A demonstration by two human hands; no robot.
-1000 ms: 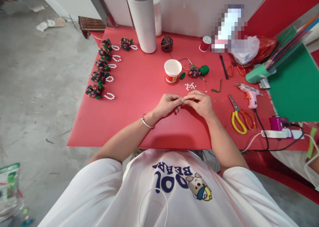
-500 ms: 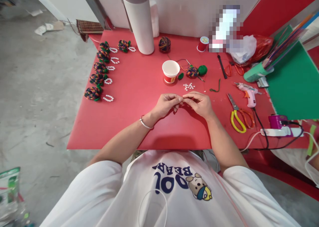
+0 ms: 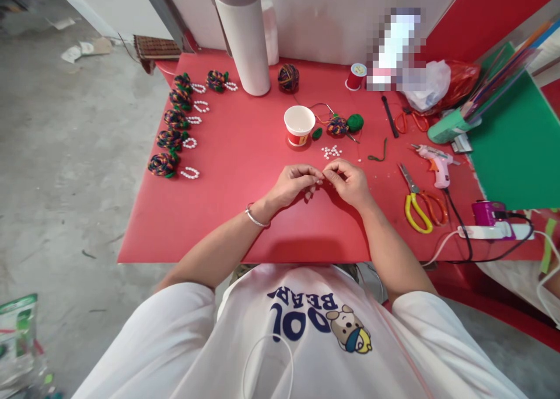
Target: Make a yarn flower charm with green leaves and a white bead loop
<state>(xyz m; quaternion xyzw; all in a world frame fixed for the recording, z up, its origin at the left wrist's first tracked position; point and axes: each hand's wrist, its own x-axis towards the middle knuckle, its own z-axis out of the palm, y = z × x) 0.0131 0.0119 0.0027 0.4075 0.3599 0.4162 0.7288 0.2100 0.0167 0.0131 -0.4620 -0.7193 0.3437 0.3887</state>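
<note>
My left hand and my right hand meet fingertip to fingertip above the red table. Both are closed in a pinch; whatever lies between the fingers is too small to make out. Just beyond them, loose white beads are scattered on the table. A white and red paper cup stands behind the hands. To its right lie a small green crocheted leaf, a multicoloured yarn flower and a green yarn ball.
Yarn flowers with bead loops line the left side. A tall bottle, yarn ball and thread spool stand at the back. Scissors, a glue gun and a power strip lie at the right.
The right fingertips have shifted slightly, with the index finger more curled against the thumb. The left hand and the things on the table look the same.
</note>
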